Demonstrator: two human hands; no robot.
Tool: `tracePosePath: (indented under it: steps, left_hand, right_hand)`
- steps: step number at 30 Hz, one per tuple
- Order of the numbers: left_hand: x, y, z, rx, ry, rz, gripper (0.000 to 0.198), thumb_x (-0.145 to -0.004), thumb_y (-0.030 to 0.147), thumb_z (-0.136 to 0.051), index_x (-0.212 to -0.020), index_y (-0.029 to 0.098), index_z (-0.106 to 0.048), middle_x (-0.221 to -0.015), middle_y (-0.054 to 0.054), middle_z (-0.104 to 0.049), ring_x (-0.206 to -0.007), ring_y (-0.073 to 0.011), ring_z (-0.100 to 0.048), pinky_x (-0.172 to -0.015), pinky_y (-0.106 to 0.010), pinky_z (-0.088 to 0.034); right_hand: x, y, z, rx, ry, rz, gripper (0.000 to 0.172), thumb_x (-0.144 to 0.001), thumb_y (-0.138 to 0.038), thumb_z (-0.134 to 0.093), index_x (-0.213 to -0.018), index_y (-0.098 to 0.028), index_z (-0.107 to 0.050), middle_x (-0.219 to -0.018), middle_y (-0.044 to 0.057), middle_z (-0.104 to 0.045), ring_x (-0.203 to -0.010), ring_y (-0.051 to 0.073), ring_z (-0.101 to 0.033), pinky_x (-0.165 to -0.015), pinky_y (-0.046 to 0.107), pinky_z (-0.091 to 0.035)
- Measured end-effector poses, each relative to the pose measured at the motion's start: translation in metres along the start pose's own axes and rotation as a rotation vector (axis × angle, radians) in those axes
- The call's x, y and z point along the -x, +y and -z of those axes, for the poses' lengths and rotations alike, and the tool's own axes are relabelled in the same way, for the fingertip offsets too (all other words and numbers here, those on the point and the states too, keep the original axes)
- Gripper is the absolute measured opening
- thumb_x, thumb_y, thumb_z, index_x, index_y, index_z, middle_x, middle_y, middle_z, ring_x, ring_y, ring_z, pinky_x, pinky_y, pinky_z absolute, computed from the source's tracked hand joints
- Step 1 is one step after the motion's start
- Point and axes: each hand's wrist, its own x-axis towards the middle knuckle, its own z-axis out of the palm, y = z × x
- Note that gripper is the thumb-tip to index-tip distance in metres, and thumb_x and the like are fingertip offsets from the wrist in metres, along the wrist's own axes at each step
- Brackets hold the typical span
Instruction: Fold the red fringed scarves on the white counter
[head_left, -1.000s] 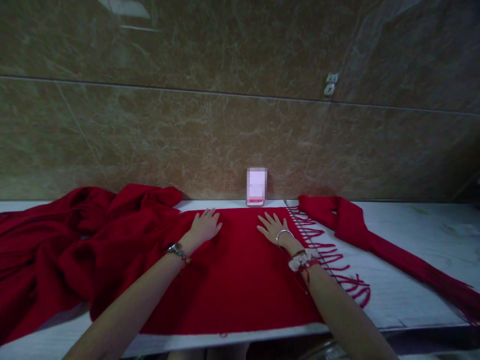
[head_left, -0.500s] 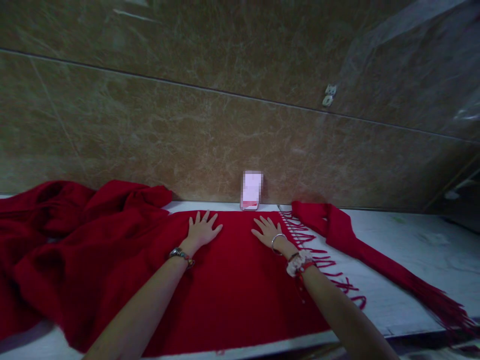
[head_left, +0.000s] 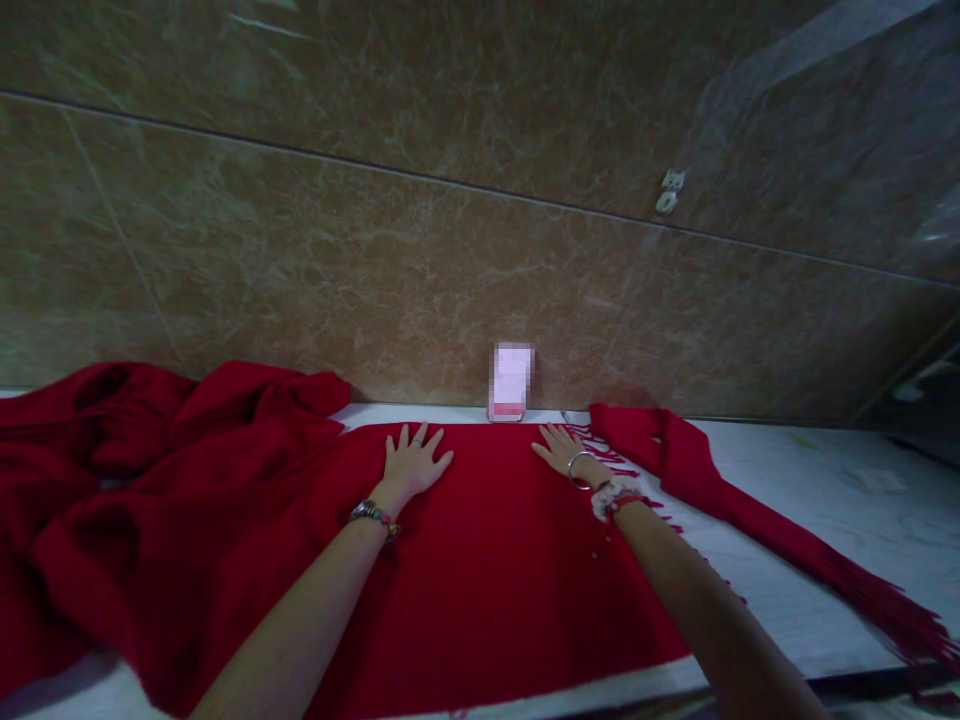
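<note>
A red fringed scarf (head_left: 487, 560) lies spread on the white table, its right end edged with tassels. My left hand (head_left: 414, 465) rests flat on the cloth near its far edge, fingers spread. Close to the fringe, my right hand (head_left: 566, 455) also presses flat on the scarf with its fingers apart, and my forearm covers part of the tassels. Toward the left the red cloth is bunched in loose folds. Neither hand grips anything.
A phone (head_left: 511, 382) with a blurred screen leans against the brown marbled wall (head_left: 337, 270) behind the scarf. A narrow folded red scarf (head_left: 750, 510) with a fringe lies at the right on the white table (head_left: 832, 490). Small white fixtures (head_left: 670, 191) are on the wall.
My right hand has slid right across the cloth toward the fringe. My left hand stays nearly where it was, and the whole view has shifted slightly.
</note>
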Motion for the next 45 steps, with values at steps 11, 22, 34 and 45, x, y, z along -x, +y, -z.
tracePosePath:
  steps: [11, 22, 34, 45]
  left_hand:
    - [-0.001, -0.001, -0.003, -0.019, 0.015, -0.004, 0.058, -0.084, 0.052, -0.026, -0.136, 0.025, -0.029, -0.144, -0.006, -0.02, -0.129, -0.0362, -0.015, -0.1, -0.055, -0.016]
    - [0.002, 0.0, 0.003, -0.041, -0.025, 0.006, 0.059, -0.084, 0.052, -0.025, -0.136, 0.025, -0.026, -0.145, -0.005, -0.017, -0.13, -0.0344, -0.014, -0.1, -0.053, -0.018]
    - [0.001, -0.004, 0.002, -0.05, -0.006, -0.006, 0.059, -0.084, 0.053, -0.025, -0.136, 0.025, -0.028, -0.144, -0.006, -0.021, -0.129, -0.0349, -0.017, -0.1, -0.053, -0.019]
    - [0.0, -0.013, -0.001, -0.106, 0.1, 0.002, 0.047, -0.088, 0.036, -0.027, -0.13, 0.018, -0.039, -0.138, -0.009, -0.035, -0.127, -0.0269, -0.028, -0.101, -0.042, -0.025]
  right_hand:
    - [0.01, -0.021, -0.001, -0.021, 0.085, 0.197, 0.057, -0.089, -0.044, -0.024, -0.136, -0.012, -0.027, -0.144, 0.011, -0.021, -0.132, 0.023, -0.015, -0.105, 0.041, -0.017]
    - [0.03, -0.031, -0.001, -0.096, 0.067, 0.161, 0.054, -0.089, -0.043, -0.024, -0.136, -0.018, -0.026, -0.145, 0.007, -0.02, -0.132, 0.022, -0.015, -0.106, 0.042, -0.012]
    - [0.03, -0.025, -0.002, -0.06, 0.224, 0.057, 0.053, -0.088, -0.039, -0.023, -0.138, -0.02, -0.022, -0.146, 0.007, -0.012, -0.133, 0.024, -0.007, -0.104, 0.05, -0.009]
    - [0.026, -0.02, -0.01, -0.083, 0.063, 0.042, 0.053, -0.089, -0.043, -0.021, -0.137, -0.021, -0.024, -0.145, 0.007, -0.017, -0.132, 0.023, -0.013, -0.104, 0.047, -0.014]
